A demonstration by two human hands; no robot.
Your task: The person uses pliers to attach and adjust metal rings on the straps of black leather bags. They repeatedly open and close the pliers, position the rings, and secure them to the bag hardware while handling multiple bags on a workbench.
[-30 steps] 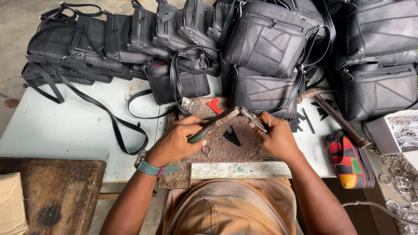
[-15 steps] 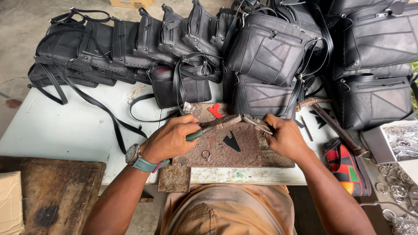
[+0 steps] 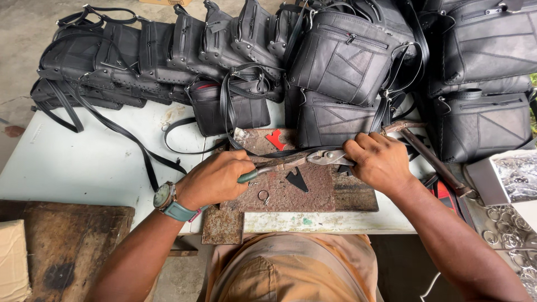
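Black leather bags are being kept in rows along the far edge of the pale table, their straps being trailed across it. A hammer is being rested at the table's right end, beside scattered metal rings. A dark wooden board is being kept below the table's left corner.

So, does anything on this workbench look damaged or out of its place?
Yes: the metal plate under the pliers is heavily rusted, and one small ring lies loose on it, apart from the other rings heaped at the far right.
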